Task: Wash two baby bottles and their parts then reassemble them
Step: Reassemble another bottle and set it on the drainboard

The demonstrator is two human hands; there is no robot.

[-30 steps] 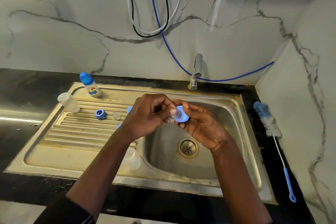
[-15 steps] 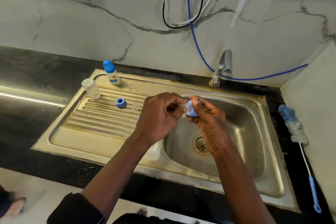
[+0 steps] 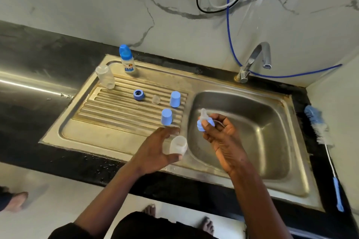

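Observation:
My right hand pinches a blue collar ring with a clear teat through it, held above the left side of the sink basin. My left hand curls round a clear open bottle standing at the drainboard's edge beside the basin. On the ribbed drainboard lie a second blue ring, a loose clear teat and two blue caps. Another clear bottle stands at the board's back left.
A small blue-capped labelled bottle stands at the back of the drainboard. The tap is at the basin's rear, no water running. A blue bottle brush lies on the black counter at the right. Bare feet show below the counter.
My hands have parted. The left hand left the ring and teat and dropped to the clear bottle by the basin. The right hand keeps the ring with the teat.

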